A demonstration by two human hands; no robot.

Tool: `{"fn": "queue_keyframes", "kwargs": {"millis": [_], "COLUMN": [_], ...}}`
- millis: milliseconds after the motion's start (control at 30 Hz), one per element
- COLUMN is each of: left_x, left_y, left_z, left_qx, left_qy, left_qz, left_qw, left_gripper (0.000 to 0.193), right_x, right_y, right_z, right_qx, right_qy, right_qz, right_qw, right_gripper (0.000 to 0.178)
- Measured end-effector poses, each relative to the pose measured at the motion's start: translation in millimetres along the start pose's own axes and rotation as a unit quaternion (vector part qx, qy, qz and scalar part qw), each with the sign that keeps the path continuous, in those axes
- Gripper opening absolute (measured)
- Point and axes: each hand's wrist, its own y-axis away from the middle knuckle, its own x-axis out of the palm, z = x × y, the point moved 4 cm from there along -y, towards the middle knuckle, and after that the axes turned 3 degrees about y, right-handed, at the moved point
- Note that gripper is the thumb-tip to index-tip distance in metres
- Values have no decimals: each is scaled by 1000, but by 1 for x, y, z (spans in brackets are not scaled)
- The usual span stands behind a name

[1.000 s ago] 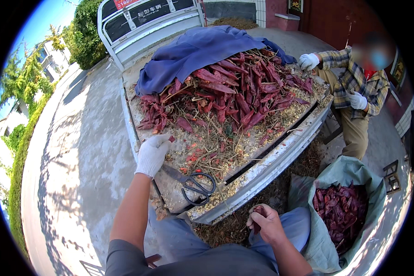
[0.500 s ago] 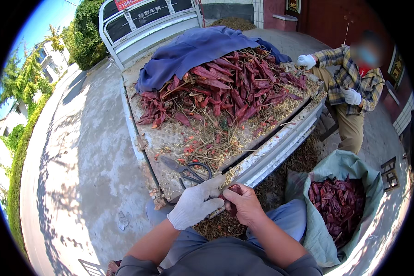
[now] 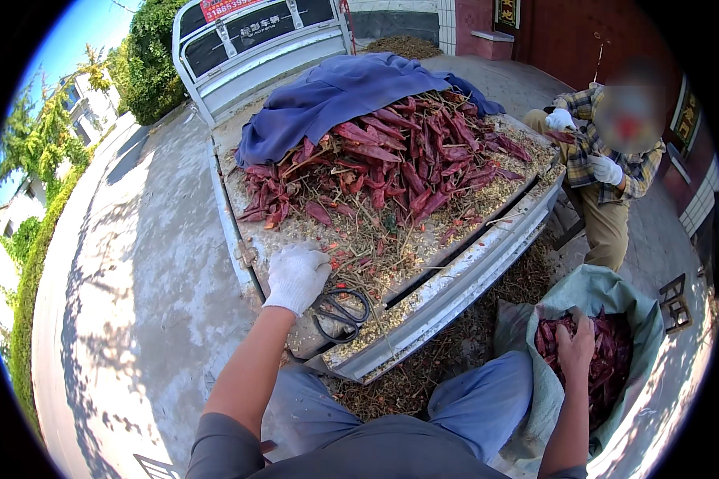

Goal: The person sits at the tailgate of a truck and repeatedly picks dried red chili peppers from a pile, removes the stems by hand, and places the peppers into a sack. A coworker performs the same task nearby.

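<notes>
On the truck bed (image 3: 347, 239) lies a heap of dried red chili peppers (image 3: 407, 152), partly covered by a blue cloth (image 3: 343, 88). My left hand (image 3: 297, 277), in a white knitted glove, is over the near left of the bed, its fingers loosely bent with nothing visible in them. Beside it, black-handled scissors (image 3: 341, 313) lie on the bed, their blades hidden by the glove. Bare, my right hand (image 3: 575, 343) reaches into a pale green woven sack (image 3: 547, 415), over the dark red chilies (image 3: 607, 351) inside. Its thumb and fingers are apart.
Stems and seeds (image 3: 375, 255) litter the bed. A co-worker in a plaid shirt (image 3: 643, 164) and white gloves sits at the right, holding a chili. The raised tailgate edge (image 3: 463, 279) runs before my knees. Plant debris (image 3: 471, 335) lies beneath it.
My right hand has gone from the tailgate to the sack, and the chili it held no longer shows in it. My left hand has moved forward and left, past the scissors' handles.
</notes>
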Motion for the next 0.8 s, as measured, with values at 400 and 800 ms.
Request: {"fn": "queue_keyframes", "kwargs": {"millis": [400,800], "left_x": [-43,13], "left_y": [54,83], "left_z": [-65,-199], "left_qx": [-255,-162], "left_qy": [505,594], "left_qz": [87,291], "left_qw": [820,732], "left_gripper": [25,54], "right_x": [61,82], "right_y": [52,97], "right_z": [192,201], "right_qx": [159,306], "right_qy": [-503,-711], "right_qz": [335,364], "right_qw": [781,517], "right_gripper": [24,15]}}
